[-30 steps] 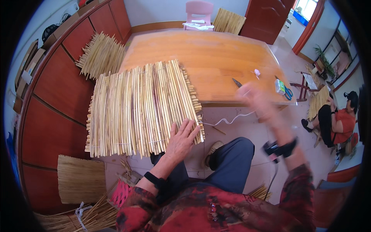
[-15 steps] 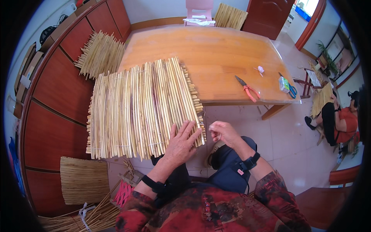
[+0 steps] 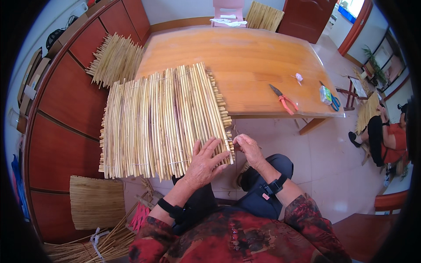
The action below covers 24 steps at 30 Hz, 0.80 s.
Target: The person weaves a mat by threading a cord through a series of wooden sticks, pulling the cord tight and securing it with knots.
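A mat of pale reed sticks (image 3: 149, 118), bound across with thin thread, lies over the table's near left corner and juts past its edge. More stick ends (image 3: 222, 107) show along its right side, from a layer underneath. My left hand (image 3: 204, 164) rests flat on the mat's near right corner, fingers spread. Just off that same edge, my right hand (image 3: 250, 149) has its thumb and fingertips pinched together beside the outermost sticks. Whatever is in the pinch is too small to make out.
On the wooden table (image 3: 245, 57) lie red-handled pliers (image 3: 284, 100), a thread ball (image 3: 299, 77), a small box (image 3: 325, 95) and blue-handled scissors (image 3: 336, 104). Other mats (image 3: 116, 61) lean by the red cabinets (image 3: 70, 92). Tied reeds (image 3: 109, 245) lie lower left. A person (image 3: 392, 138) sits far right.
My right hand has moved slightly left and up, closing in on the mat's right edge. My left hand stays spread on the mat.
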Available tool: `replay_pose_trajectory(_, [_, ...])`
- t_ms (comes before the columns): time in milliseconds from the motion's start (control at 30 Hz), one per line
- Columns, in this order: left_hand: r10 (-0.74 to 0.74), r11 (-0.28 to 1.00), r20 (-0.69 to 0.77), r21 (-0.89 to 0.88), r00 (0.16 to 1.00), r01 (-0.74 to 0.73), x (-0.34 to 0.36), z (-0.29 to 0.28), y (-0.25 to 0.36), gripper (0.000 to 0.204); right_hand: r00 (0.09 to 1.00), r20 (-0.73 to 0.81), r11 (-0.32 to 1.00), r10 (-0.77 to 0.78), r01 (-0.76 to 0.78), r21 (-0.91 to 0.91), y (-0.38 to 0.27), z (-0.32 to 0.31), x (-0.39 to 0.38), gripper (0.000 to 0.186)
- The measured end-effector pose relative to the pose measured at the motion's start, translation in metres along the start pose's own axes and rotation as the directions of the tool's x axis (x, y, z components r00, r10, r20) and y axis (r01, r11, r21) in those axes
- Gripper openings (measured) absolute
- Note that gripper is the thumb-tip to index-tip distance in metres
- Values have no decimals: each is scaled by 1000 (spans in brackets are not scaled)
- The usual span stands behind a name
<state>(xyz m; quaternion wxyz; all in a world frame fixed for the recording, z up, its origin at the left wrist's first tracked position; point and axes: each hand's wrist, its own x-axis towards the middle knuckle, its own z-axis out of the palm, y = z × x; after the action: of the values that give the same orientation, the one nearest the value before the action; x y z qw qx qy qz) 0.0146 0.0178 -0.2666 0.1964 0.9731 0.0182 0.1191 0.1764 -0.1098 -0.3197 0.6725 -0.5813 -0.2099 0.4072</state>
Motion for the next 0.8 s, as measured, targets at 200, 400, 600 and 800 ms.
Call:
replay_pose_trajectory(200, [-8,996,15,94,1000,7,13,-4,7,45,994,-74,987,-78,67,-148,-45,-9,-8,19])
replay_pose_trajectory(400, [38,989,52,141,998,-45,24,-1,-5,44,986,20,985,-164,162,66,-91,40,-8,21])
replay_pose_trajectory(600, [25,995,48,95,999,-30,27,0,-5,37,998,-44,988,-44,50,148,-87,59,-8,20])
replay_pose_trajectory(800, [16,994,46,106,999,-21,27,1,-5,34,996,-84,999,-13,16,39,-98,67,-9,20])
